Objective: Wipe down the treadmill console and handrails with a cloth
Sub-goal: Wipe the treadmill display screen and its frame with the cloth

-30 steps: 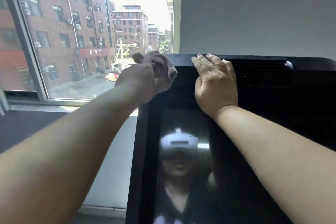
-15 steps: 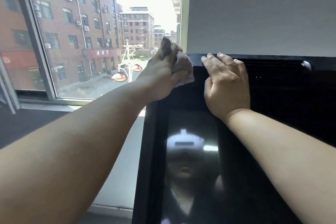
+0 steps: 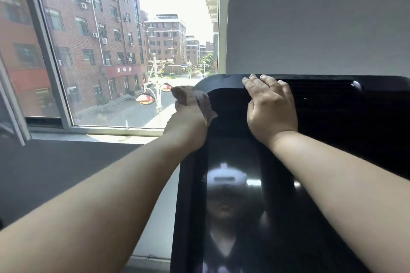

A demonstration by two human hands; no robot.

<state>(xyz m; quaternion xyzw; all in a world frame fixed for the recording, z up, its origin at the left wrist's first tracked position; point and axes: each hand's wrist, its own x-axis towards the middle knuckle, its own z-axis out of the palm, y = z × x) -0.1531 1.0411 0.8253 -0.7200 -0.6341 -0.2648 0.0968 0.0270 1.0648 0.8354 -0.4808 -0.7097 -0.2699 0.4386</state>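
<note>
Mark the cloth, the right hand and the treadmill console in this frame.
cloth (image 3: 191, 95), head view, on its bunched upper part.
right hand (image 3: 271, 109), head view, on the back of the hand.
treadmill console (image 3: 221, 81), head view, on its glossy top left corner.

One view only: a wide-angle camera worn on the head, looking forward along both forearms. It sits close to the console (image 3: 332, 117), whose dark glass fills the near centre and right. The left hand (image 3: 188, 124), gripping the cloth (image 3: 193, 96), and the right hand (image 3: 271, 113) reach the console's far top edge. Beyond lie the window (image 3: 111, 51) at far left and the wall (image 3: 310, 17) at far right.
</note>
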